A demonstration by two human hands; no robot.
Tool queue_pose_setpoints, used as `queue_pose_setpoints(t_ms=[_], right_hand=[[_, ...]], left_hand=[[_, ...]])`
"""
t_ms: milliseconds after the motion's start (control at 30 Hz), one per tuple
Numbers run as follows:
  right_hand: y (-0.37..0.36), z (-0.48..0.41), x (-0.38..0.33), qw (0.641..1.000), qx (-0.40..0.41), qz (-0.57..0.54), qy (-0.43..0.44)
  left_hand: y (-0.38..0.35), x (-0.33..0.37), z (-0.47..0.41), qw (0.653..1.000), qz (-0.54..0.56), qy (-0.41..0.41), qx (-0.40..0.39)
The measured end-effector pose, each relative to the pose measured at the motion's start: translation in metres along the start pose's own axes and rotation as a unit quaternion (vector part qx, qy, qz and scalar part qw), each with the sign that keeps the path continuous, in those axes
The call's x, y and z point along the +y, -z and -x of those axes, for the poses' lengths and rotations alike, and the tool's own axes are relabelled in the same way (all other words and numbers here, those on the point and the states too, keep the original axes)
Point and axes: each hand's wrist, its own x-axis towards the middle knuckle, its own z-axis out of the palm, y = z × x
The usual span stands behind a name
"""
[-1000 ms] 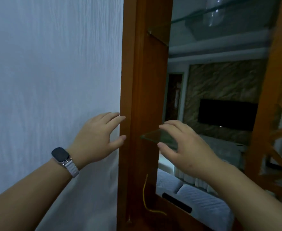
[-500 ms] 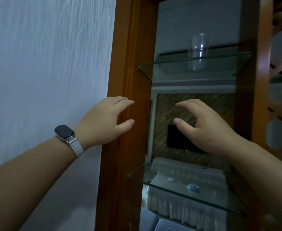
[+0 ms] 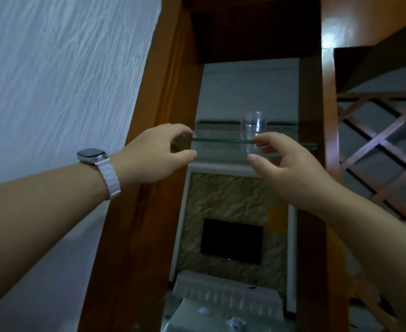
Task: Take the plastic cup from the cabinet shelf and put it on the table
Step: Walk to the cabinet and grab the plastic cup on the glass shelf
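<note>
Clear plastic cup (image 3: pixel 253 125) sitting upright on glass shelf (image 3: pixel 221 140) inside wooden cabinet (image 3: pixel 173 97), toward rt side. Shelf's front edge lying btwn cup and both hands. Rt hand (image 3: pixel 290 168) hovering just below/in front of cup, fingers curled apart, gripping nothing. Lt hand (image 3: pixel 154 156), w/ pale-strap watch (image 3: pixel 94 155), fingers loosely parted at shelf's lt end; contact unclear. Textured white wall (image 3: pixel 65 80) lt; wood lattice (image 3: pixel 384 152) rt.

Bare forearms; pale-strapped smartwatch (image 3: pixel 92 155) on left wrist.

Clear plastic cup (image 3: pixel 253 125), orange-brown cabinet (image 3: pixel 146 212), lilac watchband (image 3: pixel 108 174).
</note>
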Motion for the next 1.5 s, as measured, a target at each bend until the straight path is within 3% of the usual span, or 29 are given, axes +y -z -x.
queue_pose_setpoints(t_ms=[300, 433, 700, 900, 1200, 1367, 1500], right_hand=[[0.046, -0.077, 0.022, 0.997, 0.038, -0.012, -0.069], [0.050, -0.101, 0.036, 0.981, 0.026, -0.114, -0.154], [0.054, -0.127, 0.050, 0.916, -0.086, -0.272, -0.284], [0.045, -0.144, 0.057, 0.885, -0.113, -0.298, -0.340], [0.030, -0.152, 0.063, 0.877, -0.147, -0.303, -0.343], [0.027, -0.152, 0.062, 0.875, -0.132, -0.339, -0.320], [0.028, -0.148, 0.061, 0.865, -0.124, -0.382, -0.299]], left_hand=[[0.001, 0.018, -0.089, 0.986, 0.147, 0.071, -0.014], [-0.010, 0.017, -0.114, 0.966, 0.219, 0.127, -0.049], [-0.029, 0.023, -0.146, 0.848, 0.471, 0.222, -0.102], [-0.043, 0.033, -0.163, 0.811, 0.499, 0.250, -0.173], [-0.055, 0.038, -0.176, 0.821, 0.473, 0.256, -0.189], [-0.057, 0.042, -0.178, 0.868, 0.411, 0.249, -0.123], [-0.060, 0.049, -0.174, 0.885, 0.394, 0.231, -0.091]])
